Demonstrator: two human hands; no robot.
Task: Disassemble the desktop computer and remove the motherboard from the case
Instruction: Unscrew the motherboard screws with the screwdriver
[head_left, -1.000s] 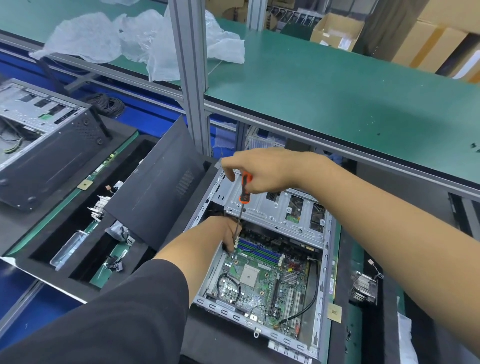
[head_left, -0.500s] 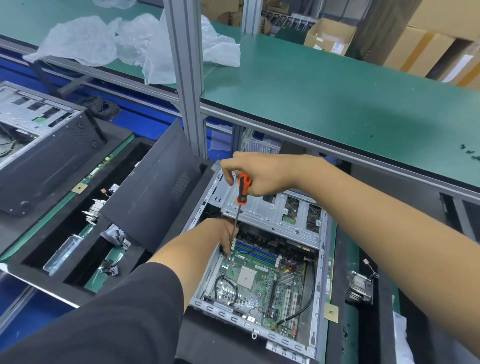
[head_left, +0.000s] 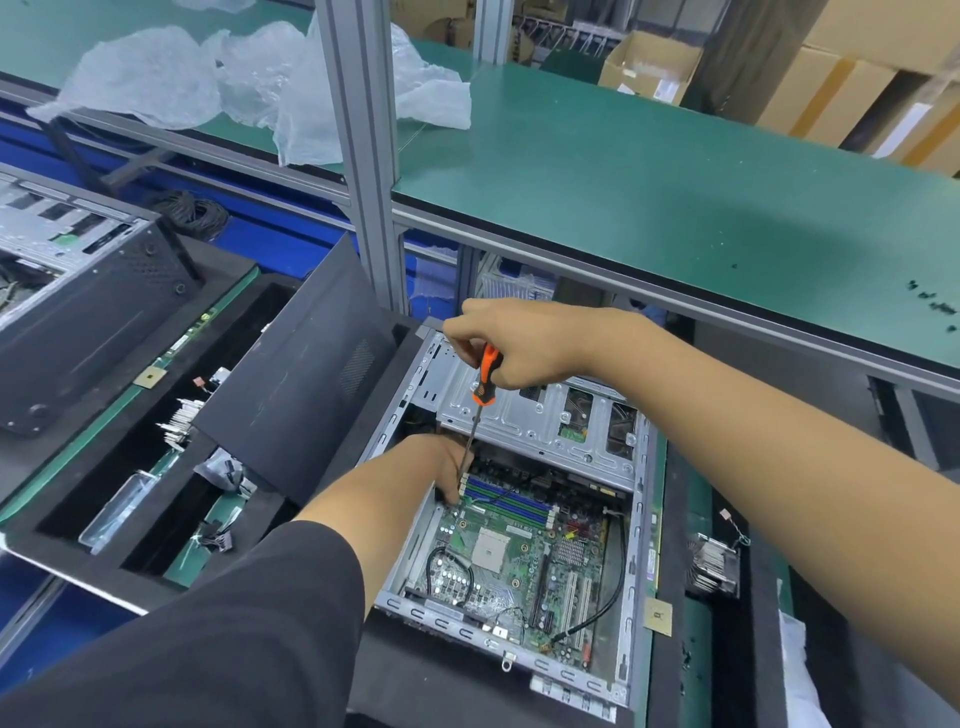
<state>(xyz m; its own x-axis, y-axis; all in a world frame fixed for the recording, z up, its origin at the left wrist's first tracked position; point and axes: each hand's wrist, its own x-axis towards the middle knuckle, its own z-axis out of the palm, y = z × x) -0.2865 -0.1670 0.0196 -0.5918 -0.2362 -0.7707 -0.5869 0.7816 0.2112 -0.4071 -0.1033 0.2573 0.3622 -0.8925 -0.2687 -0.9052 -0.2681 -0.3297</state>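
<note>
Orange-handled screwdriver gripped by right hand, tip at the motherboard's far-left corner; left hand beside it, grip indiscernible.

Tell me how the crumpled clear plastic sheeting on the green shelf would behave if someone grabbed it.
The crumpled clear plastic sheeting would probably be floppy: it lies in loose folds and drapes round the grey metal post. It looks thin and see-through, so likely very light for its bulk. Its glossy film may slide easily on the smooth green shelf.
</note>
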